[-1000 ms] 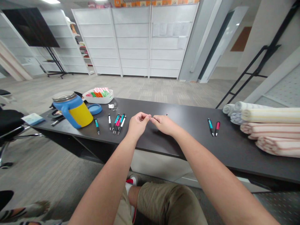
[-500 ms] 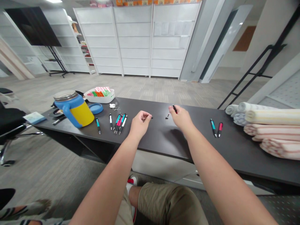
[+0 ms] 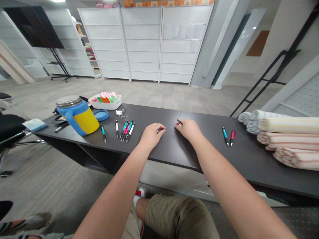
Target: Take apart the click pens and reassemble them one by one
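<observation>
My right hand [image 3: 189,130] is over the middle of the dark table [image 3: 169,151], closed on a slim black pen part [image 3: 178,121] that sticks up to the left past its fingertips. Facing it, my left hand [image 3: 151,136] has its fingers curled in with thumb and forefinger near each other. Something small and dark may sit between them, too little to name. Left of that hand lies a bunch of pens [image 3: 127,131] in teal, pink and white. A teal pen [image 3: 225,136] and a shorter pink pen piece [image 3: 232,137] rest to the right.
A blue and yellow jug [image 3: 84,118] stands at the left, with a blue lid [image 3: 101,115] beside it. Behind is a white basket [image 3: 106,104] of colourful packets. Single pens, a white one [image 3: 117,128] and a teal one [image 3: 103,133], lie apart. Rolled cloths [image 3: 289,137] are stacked at the right.
My right hand has come down and left, and the black part has tilted from steep to flatter. The small metal piece on the table no longer shows. My left hand has shifted slightly nearer me.
</observation>
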### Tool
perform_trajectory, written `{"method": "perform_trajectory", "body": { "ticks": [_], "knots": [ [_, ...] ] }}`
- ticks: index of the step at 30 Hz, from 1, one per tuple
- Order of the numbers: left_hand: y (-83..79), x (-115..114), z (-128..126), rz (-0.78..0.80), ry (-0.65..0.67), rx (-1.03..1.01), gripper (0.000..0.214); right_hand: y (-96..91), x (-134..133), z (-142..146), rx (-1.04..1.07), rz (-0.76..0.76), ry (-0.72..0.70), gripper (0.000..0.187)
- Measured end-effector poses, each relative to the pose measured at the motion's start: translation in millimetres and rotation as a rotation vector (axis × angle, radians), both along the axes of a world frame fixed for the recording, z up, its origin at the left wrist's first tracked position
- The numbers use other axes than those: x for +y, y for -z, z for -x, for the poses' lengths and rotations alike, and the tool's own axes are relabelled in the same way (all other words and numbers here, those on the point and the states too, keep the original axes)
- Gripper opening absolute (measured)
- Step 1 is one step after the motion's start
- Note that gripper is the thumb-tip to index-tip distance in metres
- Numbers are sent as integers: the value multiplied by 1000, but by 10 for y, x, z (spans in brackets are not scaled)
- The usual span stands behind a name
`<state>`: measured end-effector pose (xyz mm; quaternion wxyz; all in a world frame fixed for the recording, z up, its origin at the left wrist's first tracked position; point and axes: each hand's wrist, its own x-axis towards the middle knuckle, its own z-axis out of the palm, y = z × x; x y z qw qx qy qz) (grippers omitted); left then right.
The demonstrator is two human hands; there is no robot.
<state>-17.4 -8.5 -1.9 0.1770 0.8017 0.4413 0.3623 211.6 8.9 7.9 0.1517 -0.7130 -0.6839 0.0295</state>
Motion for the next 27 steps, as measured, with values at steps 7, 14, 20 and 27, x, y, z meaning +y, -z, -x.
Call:
{"method": "perform_trajectory", "body": {
  "ticks": [7,14,20,27],
  "knots": [
    [25,14,-3,34,-2,22,15,-6,15,31,-5,11,1,20],
    [8,-5,-15,36,-13,30,14,17,11,51,31,10,-1,20],
    [-7,-14,-10,55,-26,14,14,47,19,52,80,-19,-63,17],
    [5,-6,-17,52,-23,23,16,-27,-11,25,109,-78,46,17]
  ]
}}
